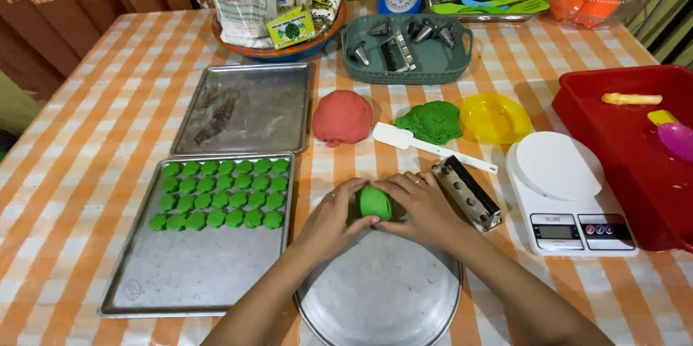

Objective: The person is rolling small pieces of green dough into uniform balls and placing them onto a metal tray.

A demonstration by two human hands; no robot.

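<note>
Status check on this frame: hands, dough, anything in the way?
Left hand and right hand cupped around green dough ball, above round metal tray. Metal press beside right hand. Nothing blocking.

Green dough ball (375, 202) between both palms

The fingers of both hands covered most of the green dough ball (375, 202), hiding its underside. The round metal tray (382, 295) ran off the bottom edge. The red tub (621, 137) was cut by the right edge.
</note>
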